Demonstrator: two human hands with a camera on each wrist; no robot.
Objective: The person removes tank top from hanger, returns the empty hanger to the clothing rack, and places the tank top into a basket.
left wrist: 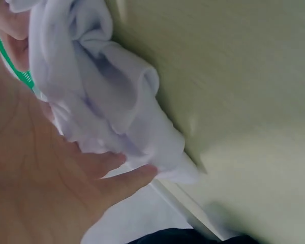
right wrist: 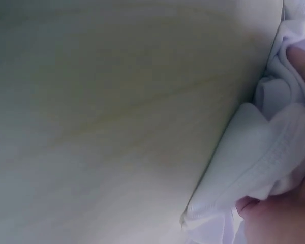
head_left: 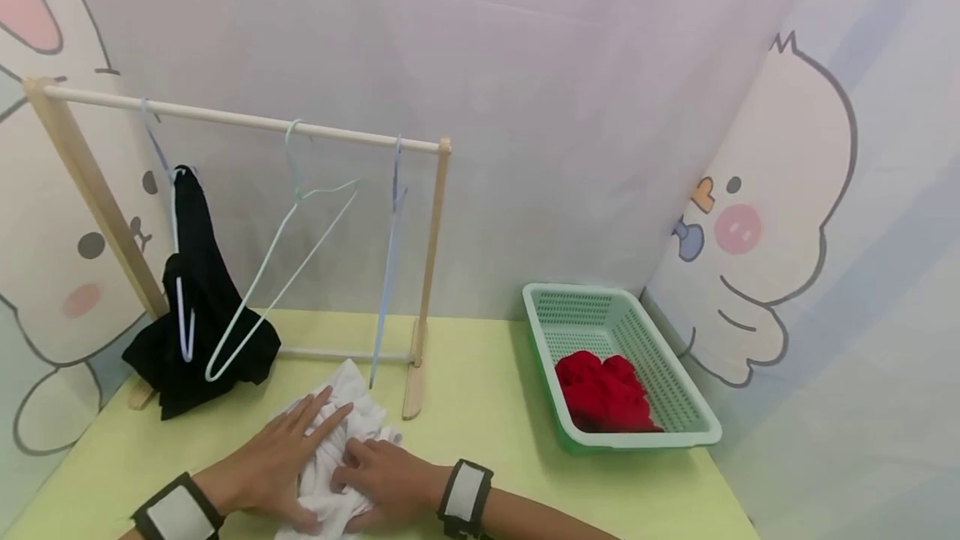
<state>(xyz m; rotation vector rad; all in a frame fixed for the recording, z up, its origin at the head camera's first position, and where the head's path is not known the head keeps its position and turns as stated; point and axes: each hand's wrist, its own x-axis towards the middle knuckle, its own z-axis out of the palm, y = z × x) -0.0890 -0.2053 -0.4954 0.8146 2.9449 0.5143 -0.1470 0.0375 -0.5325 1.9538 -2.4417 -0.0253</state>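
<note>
Head view: a pale backdrop (head_left: pixel 487 48) rose behind and beside the work area, printed with a rabbit (head_left: pixel 45 248) at left, cropped by the frame and partly covered by the rack, and a birdlike figure (head_left: pixel 795 190) at right. Below spread a yellow table (head_left: pixel 487 407), its near edge out of frame. In the right wrist view, a blurred, pale expanse filled most of the picture.

At left stood a wooden rack (head_left: pixel 431 248), 1 foot mostly hidden behind a black garment (head_left: pixel 210 290). Well to its right sat a green basket (head_left: pixel 630 440) with perforated sides. The garment hung on 1 hanger (head_left: pixel 176 215); 2 bare ones, a pale hanger (head_left: pixel 258 277) and a blue hanger (head_left: pixel 386 282) seen nearly edge-on, shared the bar.

A crumpled white cloth (head_left: pixel 322 473) lay on the table before the rack, its near end cut off, its shape lost in folds. In the basket, a red cloth (head_left: pixel 603 398) was too bunched to identify.

The left hand (head_left: pixel 281 461) rested on the white cloth, fingers straight and spread, grasping nothing. The right hand (head_left: pixel 393 477) gripped the cloth's right side with curled fingers, their tips partly hidden. 2 dark wrist straps (head_left: pixel 465 490) carried white patches. A dark shape low in the left wrist view was unclear.
</note>
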